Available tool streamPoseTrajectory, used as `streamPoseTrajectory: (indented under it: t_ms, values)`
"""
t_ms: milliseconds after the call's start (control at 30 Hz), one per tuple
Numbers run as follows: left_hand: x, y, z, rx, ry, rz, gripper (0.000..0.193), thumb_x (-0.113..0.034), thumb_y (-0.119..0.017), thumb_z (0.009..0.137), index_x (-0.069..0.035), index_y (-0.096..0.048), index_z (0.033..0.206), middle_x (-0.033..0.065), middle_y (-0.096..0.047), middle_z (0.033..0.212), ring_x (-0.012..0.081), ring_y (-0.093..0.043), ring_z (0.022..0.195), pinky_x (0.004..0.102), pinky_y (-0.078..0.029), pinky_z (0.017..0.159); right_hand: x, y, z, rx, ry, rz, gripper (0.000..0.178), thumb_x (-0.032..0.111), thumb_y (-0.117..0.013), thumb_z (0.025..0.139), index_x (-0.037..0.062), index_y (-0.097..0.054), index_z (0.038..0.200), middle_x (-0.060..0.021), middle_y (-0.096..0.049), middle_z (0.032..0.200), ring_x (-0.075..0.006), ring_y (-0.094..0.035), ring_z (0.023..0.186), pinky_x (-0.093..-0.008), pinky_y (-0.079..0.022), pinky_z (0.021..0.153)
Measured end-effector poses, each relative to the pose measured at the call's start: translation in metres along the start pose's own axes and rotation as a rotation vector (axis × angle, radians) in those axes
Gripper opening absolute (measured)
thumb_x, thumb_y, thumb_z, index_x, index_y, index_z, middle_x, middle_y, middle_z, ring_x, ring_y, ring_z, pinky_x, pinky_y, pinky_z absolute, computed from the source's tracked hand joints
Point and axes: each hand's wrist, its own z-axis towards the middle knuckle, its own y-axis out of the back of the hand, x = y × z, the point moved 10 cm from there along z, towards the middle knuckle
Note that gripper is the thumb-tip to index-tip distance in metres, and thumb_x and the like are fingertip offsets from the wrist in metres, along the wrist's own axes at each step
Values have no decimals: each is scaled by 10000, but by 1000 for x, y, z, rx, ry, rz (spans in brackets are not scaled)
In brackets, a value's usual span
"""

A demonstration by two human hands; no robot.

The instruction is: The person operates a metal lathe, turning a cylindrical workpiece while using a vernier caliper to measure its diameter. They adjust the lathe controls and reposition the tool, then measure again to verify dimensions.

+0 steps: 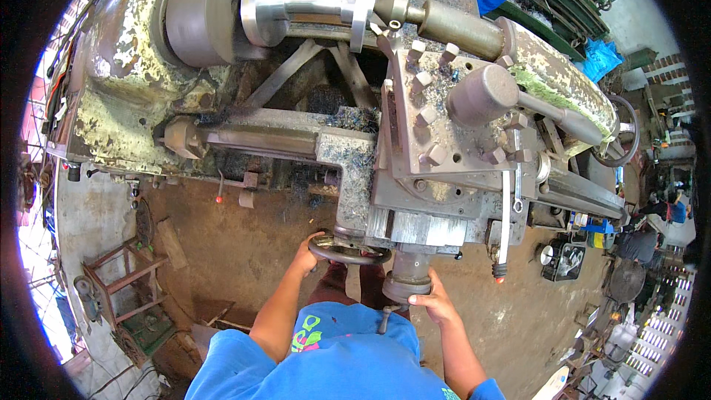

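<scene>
Beside the lathe's carriage, my left hand (306, 255) is closed around the left rim of a dark handwheel (363, 258). My right hand (438, 301) grips the round cross-slide dial (407, 287) from its right side, thumb laid over it; some fingers are hidden. A small crank handle (386, 318) hangs below that dial. Farther off, a shiny flanged metal workpiece (318, 0) sits between the chuck (198, 18), which looks blurred, and the tailstock centre (392, 7). The square tool post (418, 122) stands close to the workpiece's right flange, its cutting tip hard to make out.
Metal chips (355, 122) lie on the carriage. A lever with a round grey knob (485, 95) tops the tool post. A spanner (518, 185) lies at the carriage's right. A wooden-framed stand (129, 289) is at left; a black crate (566, 258) sits on the right floor.
</scene>
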Motion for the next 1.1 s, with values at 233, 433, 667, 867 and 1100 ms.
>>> streamPoseTrajectory:
  t_ms: [233, 433, 667, 867, 1100]
  values:
    - [31, 0, 40, 41, -171, 421, 470, -185, -769, 882, -2, -603, 1281, 114, -719, 1184, 220, -668, 1122, 356, -542, 972, 2, -2, 0, -19, -17, -4, 1101, 177, -931, 582, -13, -354, 1500, -172, -563, 1374, -312, -542, 1300, -422, -379, 1148]
    - [88, -2, 80, 121, -239, 124, 470, -136, -692, 884, 12, -547, 1305, 174, -688, 1195, 298, -657, 1151, 447, -561, 1004, 6, -2, 1, -23, 10, -43, 1125, 194, -929, 593, -26, -323, 1516, -184, -559, 1375, -308, -547, 1293, -421, -387, 1140]
    - [58, 11, 57, -86, -247, 419, 411, -165, -772, 826, -7, -654, 1186, 111, -752, 1089, 230, -708, 1028, 361, -552, 926, 44, -23, -33, -417, 135, -580, 1232, 264, -951, 625, -5, -192, 1559, -280, -572, 1336, -364, -598, 1228, -446, -471, 1055]
    - [16, 26, -37, -413, 211, -297, 342, -312, -672, 899, -46, -645, 1112, 126, -723, 914, 241, -694, 812, 404, -572, 727, 64, -41, -43, -585, 165, -668, 1252, 266, -947, 632, 27, -162, 1577, -293, -643, 1222, -374, -662, 1123, -447, -520, 982]
    - [-75, -36, -75, -398, 260, -255, 209, -163, -562, 927, 9, -479, 1016, 146, -616, 731, 197, -517, 426, 301, -395, 342, 62, -38, -39, -554, 157, -629, 1251, 276, -949, 616, 34, -178, 1571, -295, -649, 1222, -377, -669, 1118, -454, -526, 977]
